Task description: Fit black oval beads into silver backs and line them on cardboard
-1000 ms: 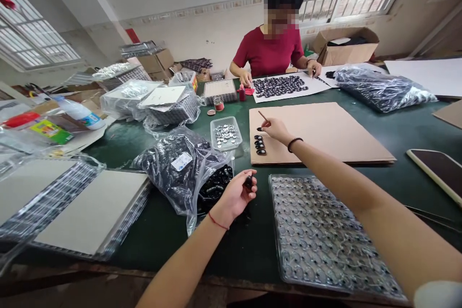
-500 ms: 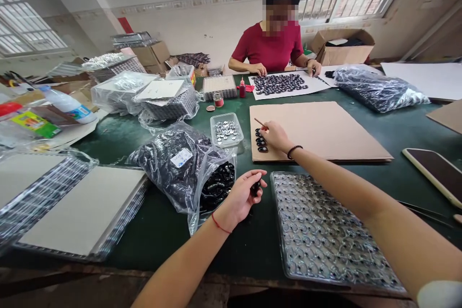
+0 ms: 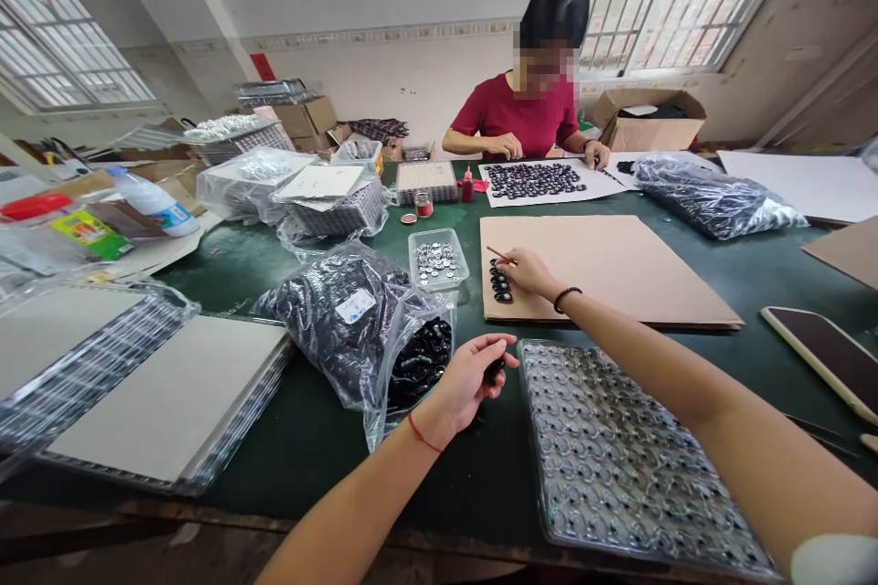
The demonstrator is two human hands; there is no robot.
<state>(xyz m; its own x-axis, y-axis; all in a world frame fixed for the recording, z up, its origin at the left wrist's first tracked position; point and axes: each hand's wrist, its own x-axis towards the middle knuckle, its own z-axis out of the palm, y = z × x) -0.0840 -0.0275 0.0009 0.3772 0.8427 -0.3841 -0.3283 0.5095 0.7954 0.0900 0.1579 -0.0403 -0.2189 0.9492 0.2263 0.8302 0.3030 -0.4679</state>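
At center, the left hand (image 3: 472, 381) grasps a black piece (image 3: 494, 370), presumably for ready supply; the right hand (image 3: 530, 273) pinches a slender stick (image 3: 497, 252).

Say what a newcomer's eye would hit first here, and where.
Likely the right hand, just right of centre, holding a thin brown stick by a short row of black pieces on the left side of the brown cardboard. Then the left hand, lower down, gripping something black beside an open plastic bag. Next, probably the co-worker's red top at the far side, behind a white sheet strewn with dark pieces.
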